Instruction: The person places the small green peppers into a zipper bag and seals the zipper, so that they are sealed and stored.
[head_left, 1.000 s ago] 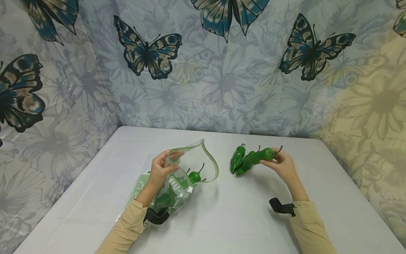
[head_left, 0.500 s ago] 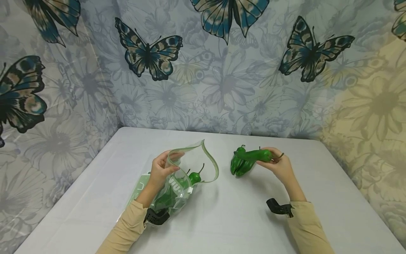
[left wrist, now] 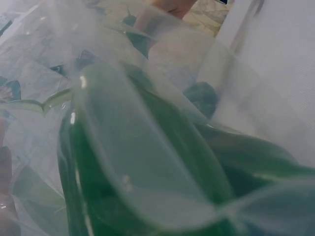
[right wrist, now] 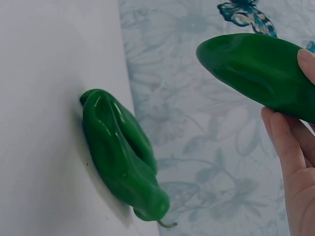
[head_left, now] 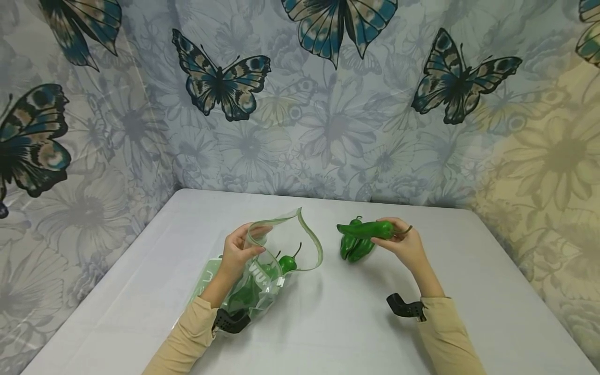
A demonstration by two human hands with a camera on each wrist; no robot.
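Observation:
My left hand (head_left: 239,250) pinches the rim of a clear zip bag (head_left: 321,250), whose mouth gapes toward the right. Inside the bag are several green peppers (head_left: 287,263), one with its stem poking up near the opening. In the left wrist view the peppers (left wrist: 98,162) show large and hazy through the plastic. My right hand (head_left: 405,242) holds another green pepper (head_left: 363,229) by its stem end, raised level with the tip pointing left. Below it, two more peppers (right wrist: 118,152) lie side by side on the table, apart from the held pepper (right wrist: 251,69) in the right wrist view.
A white table (head_left: 337,323) spreads under everything. A green printed panel (head_left: 204,276) of the bag lies under the left forearm. Floral fabric with butterflies (head_left: 220,78) hangs behind the table and along its sides. Each wrist wears a black camera mount (head_left: 405,306).
My right hand has shifted left with the pepper, which has swung from a downward slant to level. The left hand and the bag stay where they were.

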